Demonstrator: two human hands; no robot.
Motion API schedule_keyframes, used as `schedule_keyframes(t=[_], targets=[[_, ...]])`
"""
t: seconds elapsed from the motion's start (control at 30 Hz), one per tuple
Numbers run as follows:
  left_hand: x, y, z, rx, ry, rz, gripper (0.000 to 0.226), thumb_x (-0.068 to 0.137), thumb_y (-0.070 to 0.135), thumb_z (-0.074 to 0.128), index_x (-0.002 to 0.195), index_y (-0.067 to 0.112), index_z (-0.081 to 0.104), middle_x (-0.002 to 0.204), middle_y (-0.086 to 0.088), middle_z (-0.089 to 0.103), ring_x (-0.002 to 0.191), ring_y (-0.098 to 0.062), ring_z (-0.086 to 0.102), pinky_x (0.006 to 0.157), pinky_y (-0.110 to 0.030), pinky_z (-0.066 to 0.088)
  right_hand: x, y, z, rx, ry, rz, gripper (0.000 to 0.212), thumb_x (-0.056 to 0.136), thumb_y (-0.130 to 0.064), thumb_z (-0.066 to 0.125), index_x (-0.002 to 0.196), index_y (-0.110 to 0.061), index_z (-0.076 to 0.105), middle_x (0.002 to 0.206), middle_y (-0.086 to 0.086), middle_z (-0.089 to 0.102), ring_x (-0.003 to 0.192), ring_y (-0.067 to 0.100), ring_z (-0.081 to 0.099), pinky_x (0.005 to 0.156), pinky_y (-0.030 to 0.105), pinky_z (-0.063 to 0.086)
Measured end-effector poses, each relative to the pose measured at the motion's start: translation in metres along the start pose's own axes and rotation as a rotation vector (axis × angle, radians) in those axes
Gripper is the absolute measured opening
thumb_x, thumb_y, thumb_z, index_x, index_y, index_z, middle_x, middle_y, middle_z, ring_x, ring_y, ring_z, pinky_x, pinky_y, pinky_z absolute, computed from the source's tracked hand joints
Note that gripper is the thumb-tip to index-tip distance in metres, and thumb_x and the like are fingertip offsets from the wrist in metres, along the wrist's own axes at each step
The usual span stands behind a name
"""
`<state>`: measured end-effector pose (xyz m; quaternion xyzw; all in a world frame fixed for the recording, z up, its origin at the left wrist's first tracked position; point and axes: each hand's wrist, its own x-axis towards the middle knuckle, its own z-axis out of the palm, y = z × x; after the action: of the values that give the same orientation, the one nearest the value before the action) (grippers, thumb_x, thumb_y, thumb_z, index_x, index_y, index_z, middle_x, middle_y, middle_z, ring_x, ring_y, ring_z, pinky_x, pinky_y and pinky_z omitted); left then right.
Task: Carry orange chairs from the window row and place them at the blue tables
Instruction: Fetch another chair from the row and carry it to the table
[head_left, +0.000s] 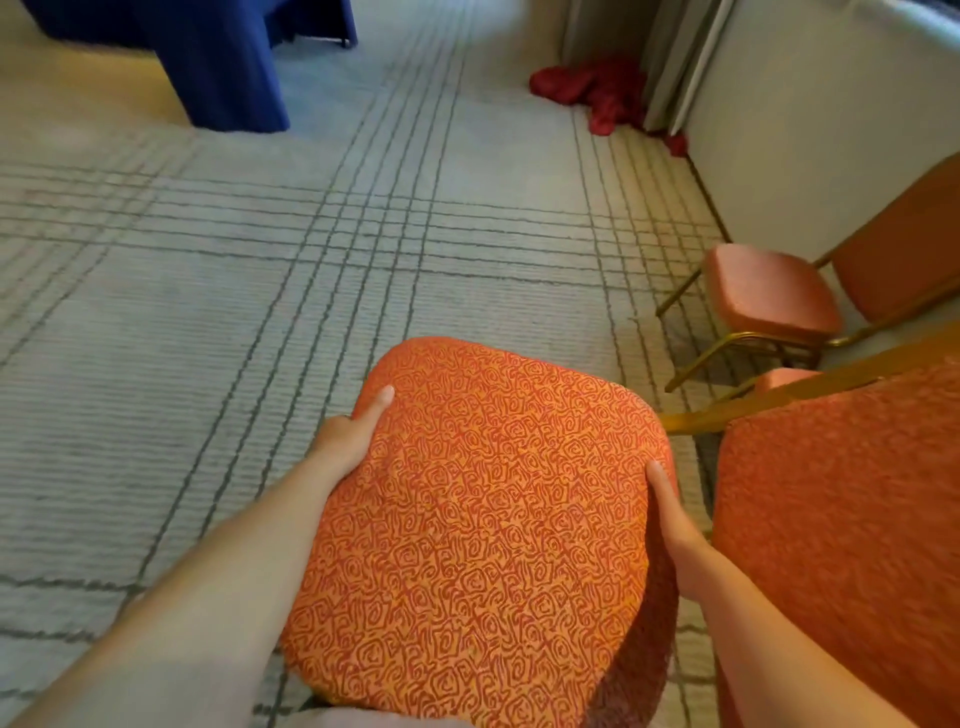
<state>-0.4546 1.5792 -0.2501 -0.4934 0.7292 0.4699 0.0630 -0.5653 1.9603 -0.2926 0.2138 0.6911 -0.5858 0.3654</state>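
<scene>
Orange swirl-patterned fabric chair (478, 519): I see only one padded, rounded-square panel, red scrolls woven on orange. I can't tell seat from back, and the legs are hidden. It sits low centre, right in front of me, over the carpet. Its long axis runs away from me, rounded far edge toward the blue table.

Left hand (349, 439) grips the panel's left edge, thumb flat on the face, fingers hidden behind. Right hand (670, 512) does the same on the right edge.

Two more orange chairs on the right: near coarse-weave chair (841, 519) just beside the held panel, far chair with smooth pinkish seat (774, 291) beyond it. Both have gold metal tube frames (753, 408).

One blue cloth-draped table (218, 67) top left, well apart. One crumpled red cloth heap (592, 88) by the white wall (805, 156). Grey ribbed carpet with dark crossing lines (260, 312).
</scene>
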Motion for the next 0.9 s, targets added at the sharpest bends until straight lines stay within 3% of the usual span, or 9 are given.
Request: schedule_keyframes(t=[0.37,0.47,0.63,0.73,0.83,0.9], targets=[[0.097,0.044,-0.031,-0.070,-0.029,0.002,0.104,0.074,0.085,0.039,0.134,0.001,0.053,0.134,-0.024,0.054,0.123,-0.035,0.053,0.103,-0.037,0.039,0.062,-0.087,0.071,-0.010,-0.018,-0.021,0.117,0.031,-0.093,0.066,0.127,-0.025,0.064,0.114,0.008,0.072,0.107,0.030,0.067,0.107,0.049,0.043],[0.138,0.081,-0.048,-0.071,-0.014,0.046,0.102,0.075,0.083,0.039,0.134,0.001,0.052,0.134,-0.024,0.054,0.124,-0.035,0.052,0.103,-0.037,0.038,0.081,-0.124,0.102,0.022,-0.004,-0.051,0.108,0.045,-0.091,0.061,0.131,-0.024,0.061,0.116,0.009,0.071,0.108,0.031,0.066,0.107,0.048,0.044],[0.200,0.138,-0.076,-0.047,0.040,0.125,0.106,0.073,0.087,0.033,0.133,0.001,0.054,0.134,-0.025,0.054,0.124,-0.036,0.051,0.103,-0.038,0.039,0.112,-0.196,0.144,0.061,-0.028,-0.160,0.069,0.085,-0.073,0.044,0.132,-0.023,0.057,0.120,0.007,0.068,0.110,0.028,0.064,0.108,0.046,0.042],[0.234,0.170,-0.087,-0.056,0.048,0.144,0.106,0.075,0.086,0.033,0.135,0.001,0.051,0.136,-0.025,0.052,0.125,-0.036,0.050,0.103,-0.038,0.038,0.133,-0.237,0.161,0.081,-0.033,-0.216,0.060,0.092,-0.065,0.041,0.133,-0.024,0.054,0.125,0.008,0.065,0.115,0.028,0.061,0.110,0.044,0.039],[0.269,0.204,-0.092,-0.063,0.034,0.145,0.110,0.071,0.089,0.033,0.134,0.001,0.053,0.134,-0.025,0.054,0.123,-0.037,0.052,0.105,-0.040,0.040,0.164,-0.274,0.173,0.066,-0.028,-0.213,0.076,0.084,-0.073,0.047,0.137,-0.020,0.054,0.127,0.009,0.065,0.114,0.027,0.061,0.111,0.044,0.039],[0.295,0.225,-0.089,-0.061,0.039,0.133,0.117,0.063,0.095,0.032,0.129,0.002,0.057,0.131,-0.024,0.057,0.121,-0.037,0.054,0.105,-0.042,0.041,0.188,-0.299,0.177,0.051,-0.002,-0.189,0.071,0.087,-0.070,0.046,0.136,-0.020,0.054,0.125,0.011,0.066,0.113,0.029,0.061,0.109,0.044,0.040]])
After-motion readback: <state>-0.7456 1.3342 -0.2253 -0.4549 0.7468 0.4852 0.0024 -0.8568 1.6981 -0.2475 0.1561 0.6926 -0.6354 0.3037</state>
